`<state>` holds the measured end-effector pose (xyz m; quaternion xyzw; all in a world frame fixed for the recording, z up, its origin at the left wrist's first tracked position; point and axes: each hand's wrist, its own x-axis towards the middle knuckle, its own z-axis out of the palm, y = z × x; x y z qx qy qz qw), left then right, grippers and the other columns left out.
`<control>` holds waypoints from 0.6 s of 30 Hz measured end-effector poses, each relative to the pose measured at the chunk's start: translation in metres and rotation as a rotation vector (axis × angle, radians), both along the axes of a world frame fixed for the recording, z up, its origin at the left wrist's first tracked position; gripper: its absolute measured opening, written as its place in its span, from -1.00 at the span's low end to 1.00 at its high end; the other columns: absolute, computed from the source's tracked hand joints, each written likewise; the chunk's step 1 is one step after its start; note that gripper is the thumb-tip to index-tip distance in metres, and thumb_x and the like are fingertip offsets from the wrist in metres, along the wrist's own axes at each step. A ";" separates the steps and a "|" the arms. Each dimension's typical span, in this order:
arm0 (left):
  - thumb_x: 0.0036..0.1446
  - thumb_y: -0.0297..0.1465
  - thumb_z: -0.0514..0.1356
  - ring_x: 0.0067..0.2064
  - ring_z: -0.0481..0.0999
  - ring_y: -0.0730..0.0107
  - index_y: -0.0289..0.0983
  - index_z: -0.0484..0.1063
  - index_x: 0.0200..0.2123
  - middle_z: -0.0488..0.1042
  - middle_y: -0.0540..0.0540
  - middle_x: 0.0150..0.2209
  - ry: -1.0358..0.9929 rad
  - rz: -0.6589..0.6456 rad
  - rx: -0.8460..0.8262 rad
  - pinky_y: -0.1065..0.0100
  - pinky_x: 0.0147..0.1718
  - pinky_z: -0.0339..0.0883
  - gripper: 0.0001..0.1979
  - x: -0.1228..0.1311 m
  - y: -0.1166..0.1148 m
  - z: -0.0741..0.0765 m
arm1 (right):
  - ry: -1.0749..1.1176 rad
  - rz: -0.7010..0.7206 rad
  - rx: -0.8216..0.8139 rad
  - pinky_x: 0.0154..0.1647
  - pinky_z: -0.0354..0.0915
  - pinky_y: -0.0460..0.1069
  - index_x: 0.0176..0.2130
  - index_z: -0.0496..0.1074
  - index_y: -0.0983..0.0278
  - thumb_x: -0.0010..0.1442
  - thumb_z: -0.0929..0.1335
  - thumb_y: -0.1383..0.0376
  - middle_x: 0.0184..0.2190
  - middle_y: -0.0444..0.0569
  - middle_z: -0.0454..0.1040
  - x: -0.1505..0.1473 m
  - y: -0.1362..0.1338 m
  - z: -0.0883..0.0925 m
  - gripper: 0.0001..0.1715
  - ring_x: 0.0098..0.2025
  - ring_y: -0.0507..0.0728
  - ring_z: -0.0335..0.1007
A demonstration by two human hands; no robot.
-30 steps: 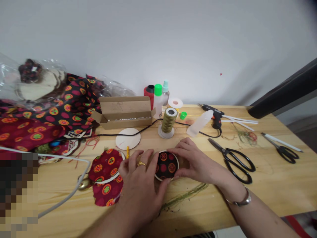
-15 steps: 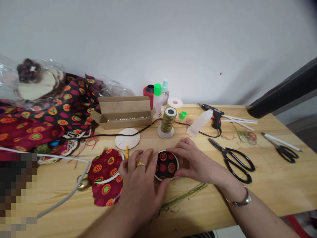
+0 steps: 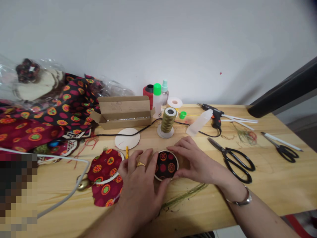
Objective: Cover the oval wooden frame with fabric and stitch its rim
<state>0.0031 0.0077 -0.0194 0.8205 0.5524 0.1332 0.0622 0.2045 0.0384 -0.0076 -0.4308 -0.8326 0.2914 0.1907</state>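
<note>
A round disc (image 3: 166, 166) covered in dark patterned fabric, with a pale rim, lies on the wooden table between my hands. My left hand (image 3: 142, 180) grips its left edge, thumb at the near side and fingers at the far side. Thumb and fingertips of my right hand (image 3: 194, 162) hold the right edge. Left of my left hand lie red patterned fabric pieces (image 3: 105, 165), the upper one with a white rim along its edge. Olive-green threads (image 3: 185, 195) are spread on the table just below the disc.
Behind my hands stand a spool of olive thread (image 3: 168, 120), a tilted white bottle (image 3: 200, 123) and an open cardboard box (image 3: 123, 120). Large black scissors (image 3: 231, 160) and a glue gun (image 3: 214, 114) lie to the right. A grey cable (image 3: 83, 180) and patterned cloth (image 3: 71, 99) occupy the left.
My right hand's fingers have shifted very slightly at the disc's right edge. The disc and my left hand stay in place.
</note>
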 end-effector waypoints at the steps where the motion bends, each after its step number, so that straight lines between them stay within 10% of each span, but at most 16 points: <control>1: 0.02 -0.24 0.10 0.08 0.12 -0.14 -0.34 0.33 0.02 0.33 -0.28 0.08 0.001 -0.002 -0.002 -0.13 -0.08 -0.02 -0.50 0.000 0.000 0.000 | 0.000 0.003 0.005 0.04 0.11 0.12 0.08 0.27 0.21 -0.03 0.43 0.08 -0.17 0.02 0.30 0.000 0.000 0.000 -0.29 -0.06 0.19 0.08; 18: 0.03 -0.26 0.09 0.09 0.12 -0.14 -0.32 0.31 0.05 0.31 -0.29 0.10 -0.007 0.007 -0.006 -0.13 -0.07 -0.04 -0.51 -0.001 0.000 -0.002 | -0.002 0.021 0.015 -0.04 0.16 0.14 0.07 0.29 0.13 -0.01 0.42 0.10 -0.21 0.01 0.31 -0.001 0.002 -0.001 -0.35 -0.10 0.21 0.10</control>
